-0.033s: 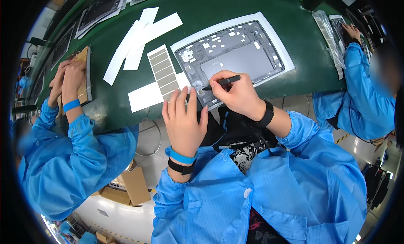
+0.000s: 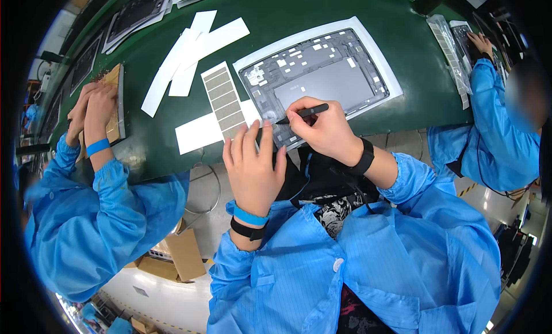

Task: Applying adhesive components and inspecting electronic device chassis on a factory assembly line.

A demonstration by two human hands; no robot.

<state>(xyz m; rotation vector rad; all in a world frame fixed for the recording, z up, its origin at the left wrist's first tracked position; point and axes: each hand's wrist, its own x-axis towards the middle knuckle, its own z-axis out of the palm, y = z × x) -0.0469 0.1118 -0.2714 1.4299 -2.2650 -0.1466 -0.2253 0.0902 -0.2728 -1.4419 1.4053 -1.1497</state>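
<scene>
A dark grey tablet housing (image 2: pixel 325 86) with small white patches lies on a white backing sheet (image 2: pixel 393 88) in front of me. In my right hand (image 2: pixel 326 130) is a slim black pen-shaped tool (image 2: pixel 313 111), its thin tip pointing left, low over the housing's near left corner. My left hand (image 2: pixel 253 167) is open, palm down, its fingertips by that same corner close to the tip. Whether the fingers press on anything there is hidden. Left of the housing, a strip of grey-brown rectangular stickers (image 2: pixel 222 96) lies partly across a white strip (image 2: pixel 198 132).
Several white strips (image 2: pixel 187 58) lie crossed on the green table (image 2: pixel 158 124). At the left, a co-worker's hands (image 2: pixel 95 107) rest over a brown board. Another co-worker's hand (image 2: pixel 480 43) works at the right near a plastic-wrapped sticker strip (image 2: pixel 449 55). An open cardboard box (image 2: pixel 187 254) stands below.
My left hand has shifted slightly to the right, its fingertips closer to the tool's tip. My right hand has barely moved.
</scene>
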